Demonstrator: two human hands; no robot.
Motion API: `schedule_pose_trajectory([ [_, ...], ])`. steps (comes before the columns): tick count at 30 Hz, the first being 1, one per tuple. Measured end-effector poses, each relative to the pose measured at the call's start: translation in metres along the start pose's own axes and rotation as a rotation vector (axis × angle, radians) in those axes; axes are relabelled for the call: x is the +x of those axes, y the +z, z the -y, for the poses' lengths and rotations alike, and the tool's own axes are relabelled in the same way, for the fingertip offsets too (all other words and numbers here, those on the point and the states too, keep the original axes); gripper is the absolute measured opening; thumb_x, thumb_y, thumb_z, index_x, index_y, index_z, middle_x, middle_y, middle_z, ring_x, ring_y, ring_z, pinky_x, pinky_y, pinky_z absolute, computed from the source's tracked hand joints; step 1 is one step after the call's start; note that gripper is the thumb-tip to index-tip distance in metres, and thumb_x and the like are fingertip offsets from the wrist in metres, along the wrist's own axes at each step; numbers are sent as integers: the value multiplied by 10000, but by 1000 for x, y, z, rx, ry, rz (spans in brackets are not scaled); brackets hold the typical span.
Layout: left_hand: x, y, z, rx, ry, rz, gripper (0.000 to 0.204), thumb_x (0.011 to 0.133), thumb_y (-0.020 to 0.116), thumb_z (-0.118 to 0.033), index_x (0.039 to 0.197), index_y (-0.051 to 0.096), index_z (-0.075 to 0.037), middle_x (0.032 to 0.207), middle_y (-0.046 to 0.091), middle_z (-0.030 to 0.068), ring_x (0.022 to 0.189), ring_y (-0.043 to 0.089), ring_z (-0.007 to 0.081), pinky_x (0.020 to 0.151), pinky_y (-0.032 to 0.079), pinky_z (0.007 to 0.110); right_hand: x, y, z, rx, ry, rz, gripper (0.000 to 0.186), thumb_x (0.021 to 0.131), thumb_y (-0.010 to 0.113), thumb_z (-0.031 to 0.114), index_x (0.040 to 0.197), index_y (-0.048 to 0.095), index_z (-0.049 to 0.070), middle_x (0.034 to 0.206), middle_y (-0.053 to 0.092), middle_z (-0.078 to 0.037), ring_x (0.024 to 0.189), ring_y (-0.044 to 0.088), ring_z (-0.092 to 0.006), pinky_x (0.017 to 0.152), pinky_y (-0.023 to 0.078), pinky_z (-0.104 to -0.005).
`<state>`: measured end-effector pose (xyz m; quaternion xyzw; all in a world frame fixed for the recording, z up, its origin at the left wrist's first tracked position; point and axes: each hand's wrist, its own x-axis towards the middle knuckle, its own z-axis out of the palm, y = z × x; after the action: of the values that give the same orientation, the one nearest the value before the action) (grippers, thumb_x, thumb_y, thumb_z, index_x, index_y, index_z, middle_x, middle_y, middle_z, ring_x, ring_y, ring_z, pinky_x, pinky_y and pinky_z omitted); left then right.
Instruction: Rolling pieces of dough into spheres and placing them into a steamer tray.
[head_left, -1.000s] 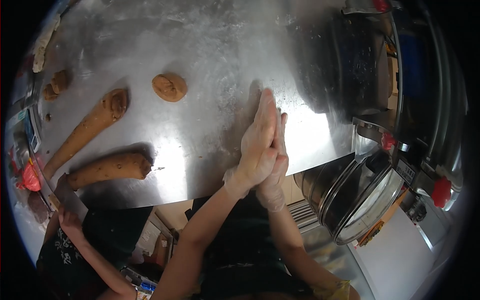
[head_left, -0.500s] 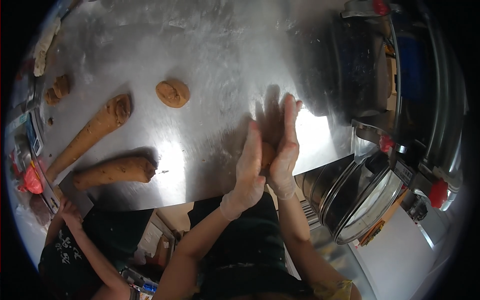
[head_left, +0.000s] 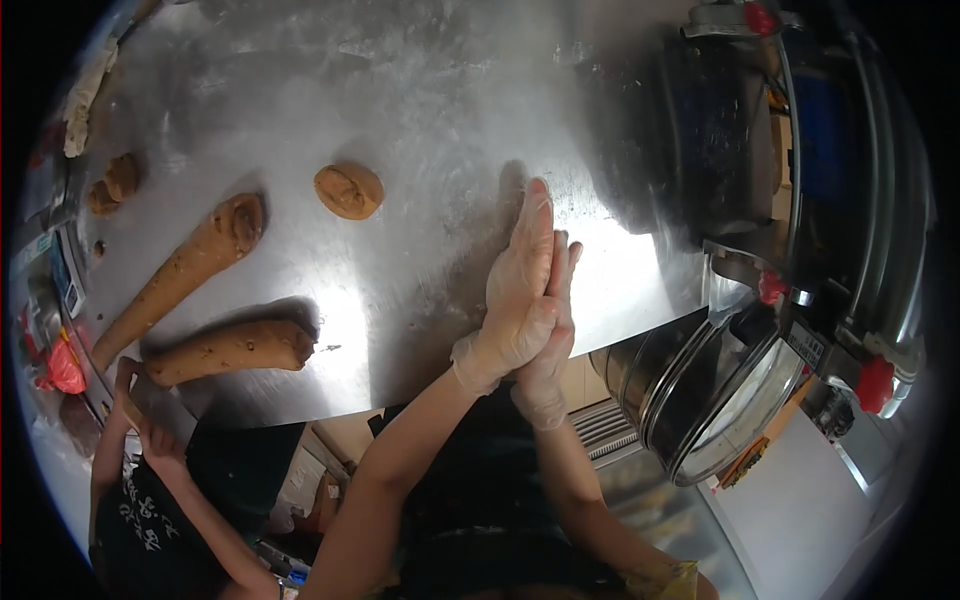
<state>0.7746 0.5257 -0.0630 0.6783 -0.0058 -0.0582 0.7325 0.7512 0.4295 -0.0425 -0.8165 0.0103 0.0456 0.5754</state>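
My left hand (head_left: 515,310) and my right hand (head_left: 558,345), both in clear gloves, are pressed palm to palm above the front of the steel table (head_left: 430,260). Their fingers are straight and point away from me. A small brown dough piece showed between the palms a moment ago; the hands now hide it. Left of them lies a round, flattened dough piece (head_left: 348,191) with a creased top. Farther left are a long tapered dough log (head_left: 185,280) and a shorter dough log (head_left: 232,350) near the front edge.
Small dough chunks (head_left: 115,184) lie at the far left. At lower left a co-worker's hand (head_left: 160,445) is beside the table corner. Round metal sieves (head_left: 690,415) stand below the right edge, near a large machine (head_left: 860,200) with red knobs.
My left hand has slid forward and right across my right hand, which has moved back and left. The palms have closed over the dough piece. The co-worker's hands have shifted and spread apart.
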Motion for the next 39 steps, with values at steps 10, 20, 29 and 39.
schedule_pose_trajectory([
  [10, -3, 1, 13, 43, 180, -54, 1006, 950, 180, -744, 1563, 54, 44, 1634, 65, 268, 1515, 80, 411, 1223, 115, 459, -12, 15, -5, 5, -11, -31, 848, 1021, 151, 615, 1534, 253, -52, 1618, 233, -209, 1527, 54, -385, 1227, 57, -492],
  [20, -37, -47, 23, 298, 378, -162, 592, 1036, 464, -343, 1530, 330, -46, 1533, 384, 240, 1411, 382, 410, 1147, 333, 450, -19, -29, 10, -289, -12, -74, 521, 973, 551, 346, 1377, 498, 20, 1412, 508, -166, 1276, 522, -335, 1155, 305, -468],
  [29, -42, -36, 36, 438, 147, -220, 371, 1017, 508, -143, 1355, 527, 8, 1350, 570, 180, 1247, 546, 331, 1070, 419, 420, -12, -21, -7, -772, -277, 37, 353, 798, 689, 119, 1140, 601, 118, 1126, 604, -104, 937, 638, -279, 655, 585, -365],
  [39, -39, -49, 43, 644, 197, -205, 349, 1003, 485, -67, 1336, 523, 30, 1321, 557, 209, 1182, 562, 341, 1022, 457, 411, -83, -213, 74, -555, -84, -206, 622, 720, 800, 119, 1300, 575, 141, 1213, 588, -103, 1094, 616, -300, 825, 573, -397],
])
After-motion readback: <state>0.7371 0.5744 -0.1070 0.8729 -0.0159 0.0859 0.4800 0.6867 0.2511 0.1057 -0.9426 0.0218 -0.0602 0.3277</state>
